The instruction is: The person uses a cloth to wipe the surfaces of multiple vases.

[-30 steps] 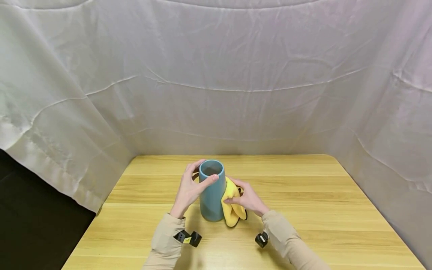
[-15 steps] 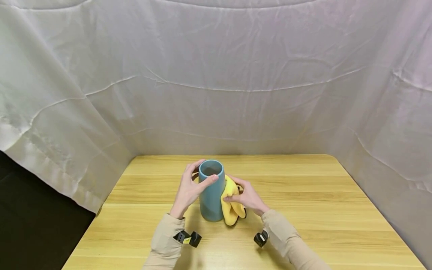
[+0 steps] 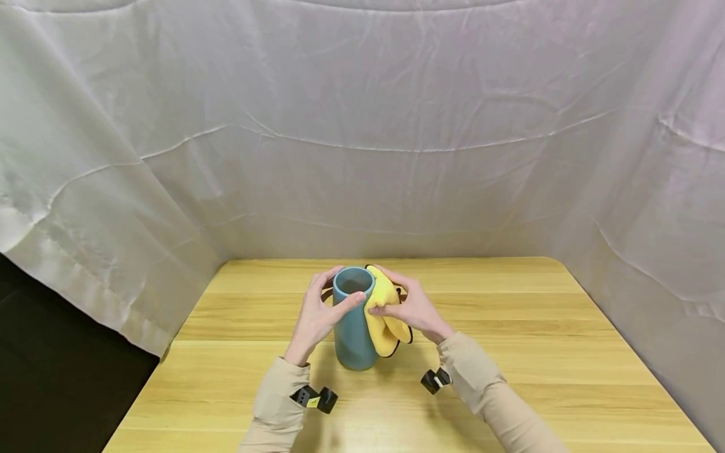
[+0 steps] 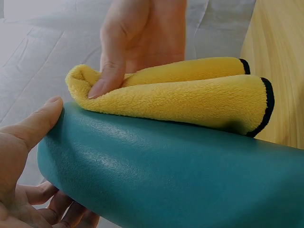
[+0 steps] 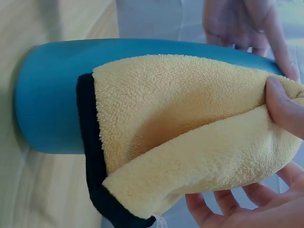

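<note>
At the far left, a dark area [image 3: 56,358] shows below the hanging pale curtain [image 3: 396,126]. Next comes the left hand [image 3: 314,314], coming in from the near left, its thumb on the near side of the blue vase [image 3: 355,343] just below the rim and its fingers round the far left side; it grips the vase at the top. The vase stands upright on the wooden table [image 3: 538,352], mouth upward, its long axis vertical.

Against the vase's right wall lies the yellow cloth [image 3: 381,318], folded, its length running roughly along the vase's height. Its upper end comes up just beside the rim on the right; its lower end hangs short of the vase's base.

To the right of the cloth, the right hand [image 3: 416,311] pinches it between thumb and fingers, thumb on the near side. The cloth thus sits between these fingers and the vase, with the vase directly to their left. Both hands are near the vase's upper end, on opposite sides: the right is nearer its cloth-covered wall, the left nearer the bare one.
</note>
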### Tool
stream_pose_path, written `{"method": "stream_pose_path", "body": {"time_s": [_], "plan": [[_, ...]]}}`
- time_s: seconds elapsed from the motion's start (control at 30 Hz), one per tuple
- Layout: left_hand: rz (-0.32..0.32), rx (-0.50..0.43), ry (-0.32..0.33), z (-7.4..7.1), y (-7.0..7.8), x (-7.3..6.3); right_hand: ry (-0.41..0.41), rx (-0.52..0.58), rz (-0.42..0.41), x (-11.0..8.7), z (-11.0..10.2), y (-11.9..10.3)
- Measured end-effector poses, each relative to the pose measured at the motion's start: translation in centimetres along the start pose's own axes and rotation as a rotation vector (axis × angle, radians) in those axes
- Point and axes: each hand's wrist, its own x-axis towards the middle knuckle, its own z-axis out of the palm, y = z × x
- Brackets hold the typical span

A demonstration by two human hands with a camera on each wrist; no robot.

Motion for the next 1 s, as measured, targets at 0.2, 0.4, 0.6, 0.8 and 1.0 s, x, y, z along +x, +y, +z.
{"method": "stream_pose_path", "body": {"time_s": [0.2,0.4,0.6,0.8,1.0], "plan": [[-0.004,0.004,-0.002,0.0,0.0,-0.1,-0.007,-0.014,-0.012,0.0,-0.1,-0.5],[-0.002,0.004,0.003,0.0,-0.1,0.1,-0.013,-0.01,0.011,-0.1,-0.2,-0.1],[-0.009,-0.009,0.0,0.1,-0.1,0.1,-0.033,-0.012,0.088,-0.6,-0.1,1.7],[-0.011,-0.011,-0.001,0.0,-0.1,0.2,-0.064,-0.043,0.129,-1.4,0.1,4.3],[-0.013,-0.009,-0.002,0.0,-0.1,0.2,-0.086,-0.062,0.142,-1.9,0.4,6.4]]}}
